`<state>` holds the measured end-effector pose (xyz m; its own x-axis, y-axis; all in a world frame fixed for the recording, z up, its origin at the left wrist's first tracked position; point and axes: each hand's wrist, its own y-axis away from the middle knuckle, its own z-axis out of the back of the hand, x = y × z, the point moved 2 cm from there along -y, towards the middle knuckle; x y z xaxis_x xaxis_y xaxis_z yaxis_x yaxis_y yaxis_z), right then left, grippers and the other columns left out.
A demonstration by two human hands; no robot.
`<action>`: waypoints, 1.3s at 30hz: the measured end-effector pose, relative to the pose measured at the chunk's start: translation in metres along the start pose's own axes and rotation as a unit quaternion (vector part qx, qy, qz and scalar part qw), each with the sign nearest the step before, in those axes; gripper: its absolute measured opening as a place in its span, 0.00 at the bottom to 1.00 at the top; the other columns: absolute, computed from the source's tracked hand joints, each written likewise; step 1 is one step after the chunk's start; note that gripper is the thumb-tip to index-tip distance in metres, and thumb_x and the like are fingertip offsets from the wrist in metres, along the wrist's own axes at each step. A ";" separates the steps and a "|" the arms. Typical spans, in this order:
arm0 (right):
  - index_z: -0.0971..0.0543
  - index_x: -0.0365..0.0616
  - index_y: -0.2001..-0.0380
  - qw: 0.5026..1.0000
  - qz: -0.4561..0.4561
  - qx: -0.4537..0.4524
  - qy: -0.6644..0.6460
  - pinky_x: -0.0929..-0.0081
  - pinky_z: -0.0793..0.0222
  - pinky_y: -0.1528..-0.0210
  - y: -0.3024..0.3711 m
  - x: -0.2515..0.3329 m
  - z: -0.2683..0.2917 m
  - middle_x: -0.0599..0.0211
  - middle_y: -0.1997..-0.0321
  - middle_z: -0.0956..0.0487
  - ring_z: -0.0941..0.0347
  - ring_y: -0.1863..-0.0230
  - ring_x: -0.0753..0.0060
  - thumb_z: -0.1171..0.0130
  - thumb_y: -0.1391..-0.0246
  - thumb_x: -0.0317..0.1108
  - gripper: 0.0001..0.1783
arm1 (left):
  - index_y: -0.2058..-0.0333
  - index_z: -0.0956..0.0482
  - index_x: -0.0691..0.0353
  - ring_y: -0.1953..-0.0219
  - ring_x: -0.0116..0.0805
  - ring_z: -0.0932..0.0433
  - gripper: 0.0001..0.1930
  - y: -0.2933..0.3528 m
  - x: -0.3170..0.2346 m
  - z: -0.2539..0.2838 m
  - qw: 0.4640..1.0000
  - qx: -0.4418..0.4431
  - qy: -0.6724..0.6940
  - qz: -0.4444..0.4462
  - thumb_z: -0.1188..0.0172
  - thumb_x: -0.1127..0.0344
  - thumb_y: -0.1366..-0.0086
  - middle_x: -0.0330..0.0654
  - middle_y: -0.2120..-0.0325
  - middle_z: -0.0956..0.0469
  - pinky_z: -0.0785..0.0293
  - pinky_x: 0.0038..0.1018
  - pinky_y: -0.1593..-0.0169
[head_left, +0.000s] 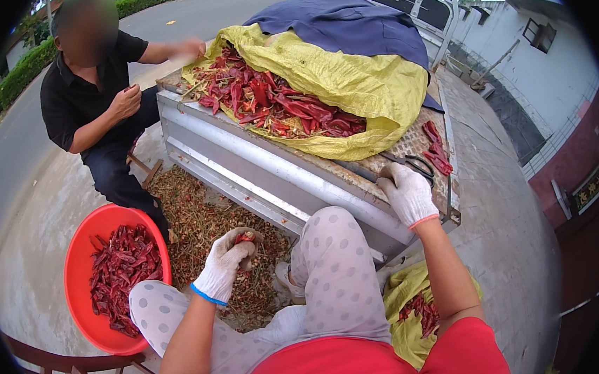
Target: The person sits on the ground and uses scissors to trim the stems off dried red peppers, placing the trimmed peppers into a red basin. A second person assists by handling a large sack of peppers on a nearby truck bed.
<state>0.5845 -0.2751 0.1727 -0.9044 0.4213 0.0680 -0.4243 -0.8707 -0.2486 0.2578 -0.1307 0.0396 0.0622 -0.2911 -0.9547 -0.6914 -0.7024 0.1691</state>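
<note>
In the head view, a large yellow sack (384,88) lies open on the truck bed (245,156), filled with dried red peppers (278,97) and some stalks. A dark blue cloth (340,21) covers the far part of this sack. On the ground, below and left of the large sack, a red basin (78,268) holds more peppers, mostly dark red. Below and right of the large sack, beside the person, a smaller yellow sack (407,343) has a few peppers in its mouth.

The gloved left hand (227,259) is below the large sack, its fingers closed around a small red pepper (245,237). The gloved right hand (408,192) rests at the truck bed's edge, just beyond the sack's near right corner and close to the scissors (420,168); whether it grips anything cannot be told.

Loose peppers (437,152) lie right of the large sack. The truck bed's metal side stands between the left hand and that sack. Scattered stalks (192,210) cover the ground below it. At its left, a co-worker (85,100) in black has one blurred hand at its edge.
</note>
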 end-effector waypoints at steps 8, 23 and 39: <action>0.23 0.41 0.53 0.984 -0.070 0.089 0.140 0.56 0.27 0.52 -0.035 -0.143 -0.008 0.45 0.57 0.19 0.22 0.53 0.45 0.40 0.53 0.36 0.21 | 0.54 0.27 0.62 0.83 0.23 0.34 0.15 -0.003 -0.009 -0.021 1.000 -0.003 0.031 0.002 0.49 0.68 0.41 0.35 0.79 0.30 0.37 0.19 0.78; 0.23 0.40 0.55 0.980 -0.002 0.146 -0.135 0.58 0.27 0.51 0.095 0.017 0.003 0.49 0.59 0.18 0.21 0.56 0.48 0.32 0.57 0.45 0.28 | 0.58 0.22 0.68 0.77 0.24 0.28 0.14 0.001 0.000 -0.016 0.998 0.009 0.065 -0.006 0.45 0.74 0.45 0.39 0.73 0.22 0.31 0.20 0.71; 0.22 0.45 0.54 0.969 0.211 0.125 0.034 0.55 0.30 0.50 0.061 0.121 -0.040 0.57 0.56 0.19 0.24 0.52 0.52 0.32 0.62 0.60 0.36 | 0.58 0.20 0.67 0.74 0.19 0.28 0.15 0.008 -0.002 -0.008 0.998 0.017 0.064 -0.014 0.43 0.77 0.45 0.33 0.72 0.22 0.34 0.18 0.71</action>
<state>0.4513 -0.2669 0.1272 -0.9983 0.0235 -0.0539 -0.0236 -0.9997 0.0014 0.2576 -0.1406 0.0447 0.1716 -0.3529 -0.9198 -0.7120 -0.6897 0.1318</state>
